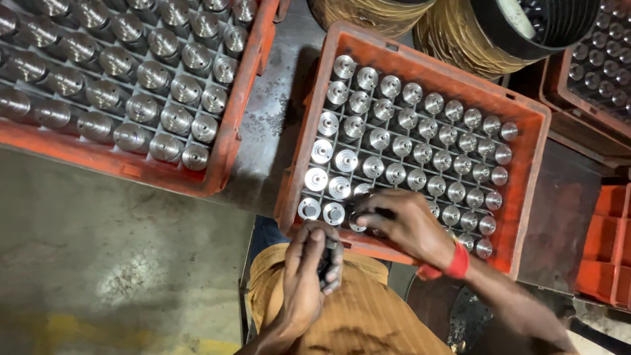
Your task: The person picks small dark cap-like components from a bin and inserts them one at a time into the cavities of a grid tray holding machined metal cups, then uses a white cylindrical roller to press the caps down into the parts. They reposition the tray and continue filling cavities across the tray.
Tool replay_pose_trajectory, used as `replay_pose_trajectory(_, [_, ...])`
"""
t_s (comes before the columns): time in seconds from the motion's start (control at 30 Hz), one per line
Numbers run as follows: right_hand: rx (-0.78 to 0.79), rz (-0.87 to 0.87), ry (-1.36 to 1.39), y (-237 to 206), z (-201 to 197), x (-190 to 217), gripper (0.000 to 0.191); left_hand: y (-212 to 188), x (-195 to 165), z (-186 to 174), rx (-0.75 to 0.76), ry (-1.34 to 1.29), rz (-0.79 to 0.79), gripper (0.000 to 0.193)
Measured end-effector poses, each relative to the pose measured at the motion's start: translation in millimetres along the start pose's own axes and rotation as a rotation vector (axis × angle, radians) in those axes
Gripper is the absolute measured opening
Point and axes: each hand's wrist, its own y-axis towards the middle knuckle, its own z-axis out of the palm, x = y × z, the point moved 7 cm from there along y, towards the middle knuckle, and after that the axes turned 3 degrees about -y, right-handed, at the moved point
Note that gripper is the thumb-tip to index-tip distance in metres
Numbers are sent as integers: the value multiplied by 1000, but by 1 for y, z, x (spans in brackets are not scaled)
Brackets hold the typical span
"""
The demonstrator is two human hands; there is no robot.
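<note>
An orange crate (pixel 526 190) stands in front of me, its grid filled with several shiny round metal parts (pixel 394 148). My right hand (pixel 401 220) reaches into the crate's near row, its fingers curled around a part there; a red band sits on that wrist. Just below the crate's near rim, my left hand (pixel 309 269) is closed around a small dark object (pixel 327 260) whose kind I cannot make out, held over my lap.
A second orange crate (pixel 223 158) of larger metal cylinders lies at the upper left. Another crate (pixel 591 79) of parts sits at the upper right, with stacked orange crates (pixel 605 243) below it. Large round drums (pixel 460 33) stand at the top. Concrete floor (pixel 98 263) spreads lower left.
</note>
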Motion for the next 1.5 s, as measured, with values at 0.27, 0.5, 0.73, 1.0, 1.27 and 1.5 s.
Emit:
replay_pose_trajectory(0.27, [-211, 37, 323, -74, 11, -18, 40, 1, 6, 50, 201, 662, 236, 35])
replay_pose_trajectory(0.5, [-317, 473, 542, -85, -2, -61, 30, 9, 16, 9, 74, 453, 27, 31])
replay_pose_trajectory(0.73, [27, 249, -16, -39, 1, -34, 14, 0, 9, -4, 5, 152, -77, 27])
replay_pose_trajectory(1.0, [-163, 168, 102, -36, -20, -24, 23, 3, 15, 26, 97, 467, -152, 32])
replay_pose_trajectory(1.27, [-182, 169, 381, -107, 8, -30, 27, 5, 34, 55, 228, 563, -152, 45])
replay_pose_trajectory(1.5, [-312, 15, -191, -109, -31, -30, 28, 9, 24, 17, -283, -236, -343, 28])
